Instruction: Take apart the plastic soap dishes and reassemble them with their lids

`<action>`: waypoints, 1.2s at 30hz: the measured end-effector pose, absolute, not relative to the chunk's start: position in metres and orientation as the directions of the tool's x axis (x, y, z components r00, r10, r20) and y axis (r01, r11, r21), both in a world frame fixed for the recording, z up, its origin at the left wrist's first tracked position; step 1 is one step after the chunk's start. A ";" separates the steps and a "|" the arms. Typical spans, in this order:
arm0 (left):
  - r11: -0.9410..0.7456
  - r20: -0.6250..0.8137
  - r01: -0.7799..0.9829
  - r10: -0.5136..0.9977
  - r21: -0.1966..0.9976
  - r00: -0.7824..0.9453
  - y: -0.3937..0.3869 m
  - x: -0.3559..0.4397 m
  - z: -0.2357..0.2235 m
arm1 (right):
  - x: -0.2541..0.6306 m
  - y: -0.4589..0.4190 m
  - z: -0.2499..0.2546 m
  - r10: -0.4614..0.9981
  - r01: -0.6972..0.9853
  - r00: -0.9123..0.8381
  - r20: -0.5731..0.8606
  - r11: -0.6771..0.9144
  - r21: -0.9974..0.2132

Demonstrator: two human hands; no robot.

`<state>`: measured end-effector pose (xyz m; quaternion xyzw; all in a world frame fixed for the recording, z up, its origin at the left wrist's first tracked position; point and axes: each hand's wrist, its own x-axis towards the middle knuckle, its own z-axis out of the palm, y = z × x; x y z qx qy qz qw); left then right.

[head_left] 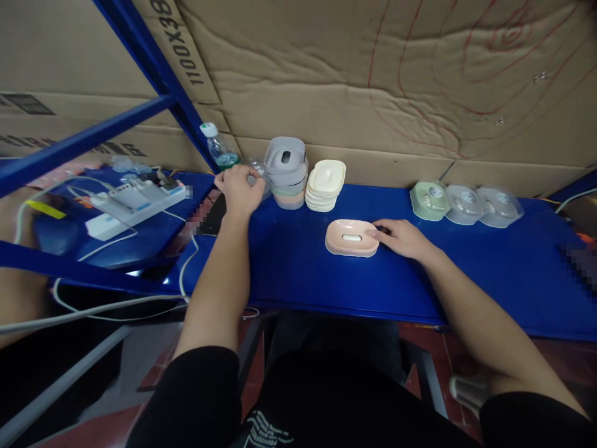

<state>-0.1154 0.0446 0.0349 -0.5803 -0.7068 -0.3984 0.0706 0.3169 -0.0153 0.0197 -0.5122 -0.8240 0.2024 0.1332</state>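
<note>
beyond the back edge of the blue worktop (298, 286), the space is closed off by a creased cardboard wall (298, 62), on which curving red lines (513, 32) are drawn above the back right corner. above the back left corner, a cardboard strip (180, 43) is printed with "1100x38". the left edge is bordered by a blue metal frame (142, 50), past which a second blue table (60, 236) is seen. below the front edge, red floor tiles (452, 358) are partly hidden by grey metal legs (431, 379). the cardboard is lit softly.
</note>
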 end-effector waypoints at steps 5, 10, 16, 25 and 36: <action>-0.003 0.549 0.817 0.742 0.577 -0.385 0.052 -0.119 0.033 | 0.317 -0.015 0.020 0.894 0.789 -0.448 0.006 0.398 -0.468; -0.086 0.561 0.778 0.743 0.622 -0.366 0.054 -0.120 0.029 | 0.317 -0.016 0.021 0.897 0.794 -0.442 0.002 0.393 -0.463; -0.213 0.628 0.736 0.698 0.642 -0.345 0.058 -0.128 0.021 | 0.316 -0.017 0.022 0.890 0.791 -0.456 0.012 0.412 -0.452; -0.430 0.699 0.572 0.581 0.698 -0.416 0.067 -0.132 0.014 | 0.318 -0.016 0.021 0.890 0.797 -0.456 0.011 0.414 -0.440; -0.486 0.592 0.349 0.555 0.801 -0.584 0.074 -0.124 0.022 | 0.319 -0.015 0.017 0.878 0.786 -0.476 0.045 0.448 -0.426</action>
